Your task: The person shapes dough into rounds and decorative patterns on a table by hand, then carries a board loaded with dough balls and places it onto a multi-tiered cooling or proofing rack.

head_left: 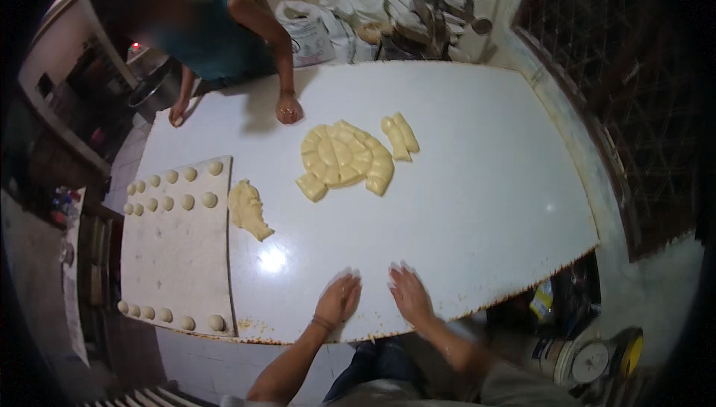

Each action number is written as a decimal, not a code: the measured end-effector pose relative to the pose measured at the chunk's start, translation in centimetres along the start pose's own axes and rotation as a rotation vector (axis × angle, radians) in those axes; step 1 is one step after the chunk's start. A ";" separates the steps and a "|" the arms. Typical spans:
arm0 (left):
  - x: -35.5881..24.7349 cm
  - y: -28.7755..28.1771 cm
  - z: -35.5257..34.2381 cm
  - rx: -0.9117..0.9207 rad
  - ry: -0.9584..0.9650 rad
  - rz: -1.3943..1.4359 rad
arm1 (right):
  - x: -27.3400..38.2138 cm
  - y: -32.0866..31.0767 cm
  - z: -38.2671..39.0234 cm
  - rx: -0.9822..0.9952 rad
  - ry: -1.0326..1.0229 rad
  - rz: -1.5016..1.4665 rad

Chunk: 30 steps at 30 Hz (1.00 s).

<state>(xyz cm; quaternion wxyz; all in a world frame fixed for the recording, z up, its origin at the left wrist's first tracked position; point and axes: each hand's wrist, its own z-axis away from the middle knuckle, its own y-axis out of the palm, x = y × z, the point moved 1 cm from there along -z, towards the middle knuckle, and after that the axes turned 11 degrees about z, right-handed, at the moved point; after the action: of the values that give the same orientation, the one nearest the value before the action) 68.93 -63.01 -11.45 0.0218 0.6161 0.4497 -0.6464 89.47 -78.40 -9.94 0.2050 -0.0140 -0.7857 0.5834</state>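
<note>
Facing each other at lower centre, the left hand [339, 300] and right hand [412, 299] extend unclosed fingers over the white table [455, 232]. Segmented dough [339, 155] lies just above centre, a ragged dough piece [247, 209] to its left, and dough balls [188, 201] on a board [179, 262] at far left.

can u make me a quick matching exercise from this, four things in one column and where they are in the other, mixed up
Column one
1. dough balls
2. ragged dough piece
3. large scored dough slab
4. the wearer's left hand and right hand

Column two
A. toward the middle of the white table, marked into many segments
B. by the table's near edge, apart, holding nothing visible
C. in rows on the pale board
D. on the table, just right of the board

Right pairs: 1-C, 2-D, 3-A, 4-B
</note>
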 end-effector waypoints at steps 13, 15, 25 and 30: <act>2.3 -6.5 7.5 0.127 0.156 0.082 | -5.0 -2.2 8.9 0.117 -0.017 -0.138; 2.4 -8.8 5.3 0.065 0.169 0.011 | -6.1 -3.7 5.5 0.127 0.134 0.002; 3.3 -7.8 7.0 0.049 0.085 -0.010 | -6.7 -2.9 5.6 0.100 0.171 -0.103; -2.8 -2.6 -1.2 -0.224 -0.053 -0.002 | -1.2 -0.3 0.1 -0.025 0.071 -0.114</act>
<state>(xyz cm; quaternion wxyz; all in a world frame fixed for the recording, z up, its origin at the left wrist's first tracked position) 68.99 -62.19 -7.52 0.1018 0.5922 0.5189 -0.6079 90.62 -78.95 -10.03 0.2658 0.0076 -0.7848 0.5599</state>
